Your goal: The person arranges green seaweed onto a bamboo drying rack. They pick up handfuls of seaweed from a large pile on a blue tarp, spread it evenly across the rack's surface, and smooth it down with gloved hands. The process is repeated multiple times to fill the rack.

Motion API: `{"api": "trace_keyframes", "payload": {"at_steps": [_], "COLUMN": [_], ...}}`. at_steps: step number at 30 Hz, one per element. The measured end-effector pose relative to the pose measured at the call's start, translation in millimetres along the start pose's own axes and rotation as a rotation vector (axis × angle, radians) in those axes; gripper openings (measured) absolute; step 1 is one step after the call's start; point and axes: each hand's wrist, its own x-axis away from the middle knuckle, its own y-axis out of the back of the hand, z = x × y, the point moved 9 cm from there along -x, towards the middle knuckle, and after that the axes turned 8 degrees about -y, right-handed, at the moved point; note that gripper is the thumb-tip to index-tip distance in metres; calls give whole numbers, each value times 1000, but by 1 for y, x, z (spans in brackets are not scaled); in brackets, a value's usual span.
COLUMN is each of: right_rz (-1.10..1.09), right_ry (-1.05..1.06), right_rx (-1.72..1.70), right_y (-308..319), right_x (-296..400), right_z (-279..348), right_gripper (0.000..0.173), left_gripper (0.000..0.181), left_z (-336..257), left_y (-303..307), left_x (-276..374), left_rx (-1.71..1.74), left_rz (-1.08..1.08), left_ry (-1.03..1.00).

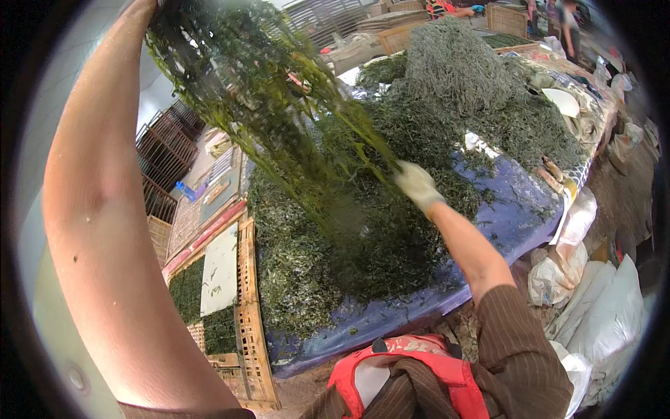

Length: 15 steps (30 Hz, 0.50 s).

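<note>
My right hand (419, 183), in a pale glove, grips the end of some green strands. They belong to a long, loose clump of what looks like seaweed (251, 94), blurred by motion and hanging from the top of the view. My left arm reaches up along the left side; its hand lies beyond the upper edge, out of view. Beneath the clump, a wide heap of dark green shredded seaweed (298, 283) covers much of a table with a blue-purple plastic sheet (502, 209). Behind it rises a greyer, stringy mound (455, 68).
At left, a woven bamboo frame (248, 293) carries green shreds and a white board (220, 272). A blue bottle (186, 191) lies farther back, near stacked brown racks (167, 144). White sacks (610, 309) crowd the floor at right. Another person (569, 31) stands at the far right.
</note>
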Motion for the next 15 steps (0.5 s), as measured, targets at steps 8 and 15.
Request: {"api": "trace_keyframes", "payload": {"at_steps": [8,15], "right_rz": [373,110], "right_ry": [-92,759], "right_rx": [709,174], "right_y": [18,104], "right_x": [37,73], "right_z": [-117,152], "right_gripper": [33,22], "left_gripper": [34,38], "left_z": [5,-8], "left_y": [-6,-26], "left_x": [57,112], "left_rx": [40,132], "left_rz": [159,337], "left_ry": [26,25]}}
